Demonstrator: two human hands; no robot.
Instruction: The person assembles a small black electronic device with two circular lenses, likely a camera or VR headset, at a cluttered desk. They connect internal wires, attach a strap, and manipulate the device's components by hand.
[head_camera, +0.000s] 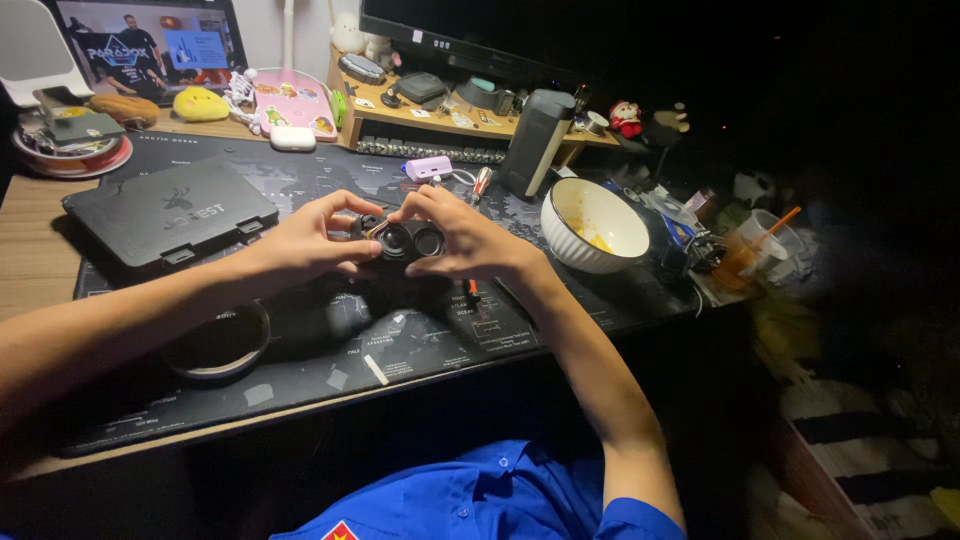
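Note:
Both my hands hold a small black device (405, 241) with two round lens-like rings on its face, just above the dark desk mat (330, 340). My left hand (310, 240) grips its left end with thumb and fingers curled around it. My right hand (462, 238) grips the right end, fingers arched over the top. The back of the device is hidden by my fingers.
A black flat case (165, 213) lies at the left, a dark round coaster (218, 342) near my left forearm. A white bowl (593, 225) with food traces stands at the right, by a grey cylinder (537, 142). A plastic cup with a straw (752, 250) sits far right. A monitor shelf (440, 120) holds clutter.

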